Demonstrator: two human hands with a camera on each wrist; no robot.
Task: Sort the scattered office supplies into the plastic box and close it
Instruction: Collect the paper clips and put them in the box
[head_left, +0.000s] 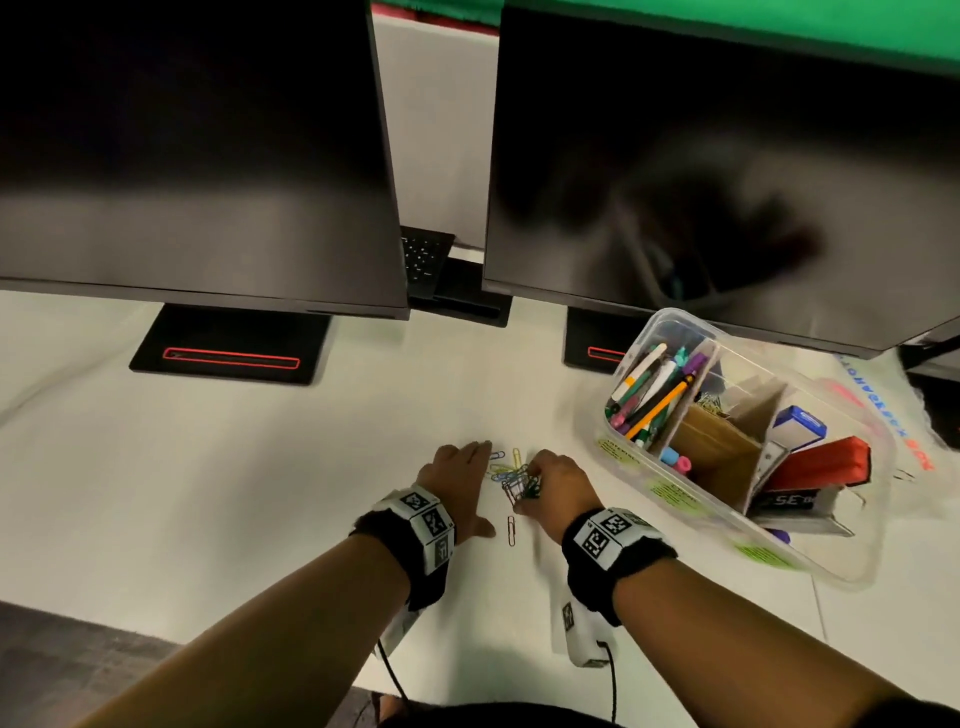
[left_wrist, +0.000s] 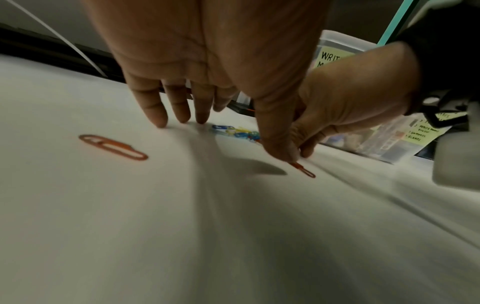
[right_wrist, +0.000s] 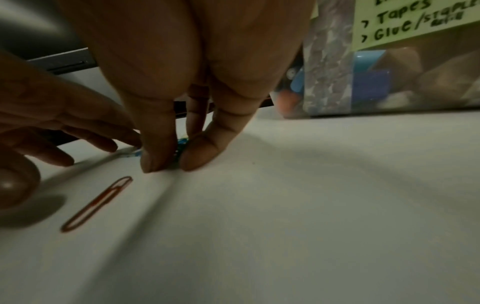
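Observation:
A heap of coloured paper clips (head_left: 514, 480) lies on the white table between my hands. My right hand (head_left: 543, 480) pinches the heap from the right; in the right wrist view its thumb and fingers (right_wrist: 153, 160) close around the clips (right_wrist: 182, 144). My left hand (head_left: 462, 470) lies flat beside the heap, its straight fingertips (left_wrist: 179, 117) touching the table. One orange clip (head_left: 511, 530) lies loose near my left thumb (left_wrist: 280, 144). Another orange clip (left_wrist: 113, 147) lies under my left wrist. The clear plastic box (head_left: 810, 556) stands open at the right.
The box holds pens (head_left: 649, 395), cardboard dividers, a red stapler (head_left: 821, 467) and small boxes; green labels are stuck on its side (right_wrist: 405, 22). Two dark monitors (head_left: 197, 156) on black stands (head_left: 228, 345) rise behind. The table's front edge runs at the lower left.

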